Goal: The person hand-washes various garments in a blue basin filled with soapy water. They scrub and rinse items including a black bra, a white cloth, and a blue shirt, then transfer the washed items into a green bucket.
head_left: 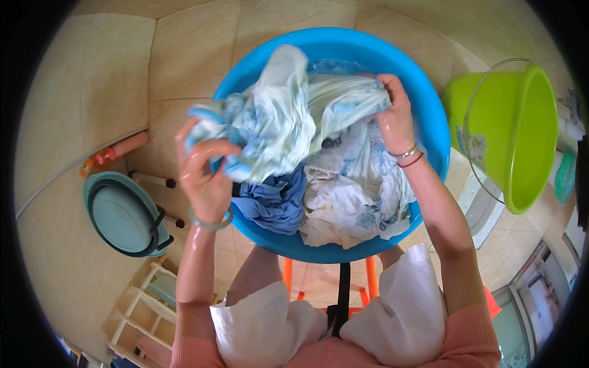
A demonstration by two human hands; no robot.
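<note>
Wet white cloth with pale blue patches (279, 116) is stretched between my two hands above a large round blue basin (433, 153). My left hand (207, 178), a bangle on its wrist, grips the bunched left end out over the basin's rim. At the right end, my right hand (396, 113) pinches the cloth near the basin's far right side. Below lie a bundled blue garment (273, 202) at the near left and crumpled white laundry (359, 199) at the near right. Sudsy water shows along the far inside of the basin; what the raised cloth covers is hidden.
A lime-green bucket (500, 135) with a wire handle is at the right. On the left are stacked grey-green basins (126, 214), pink and orange bottles (116, 152) and a cream rack (144, 313). Orange stool legs (371, 276) show beneath the blue basin.
</note>
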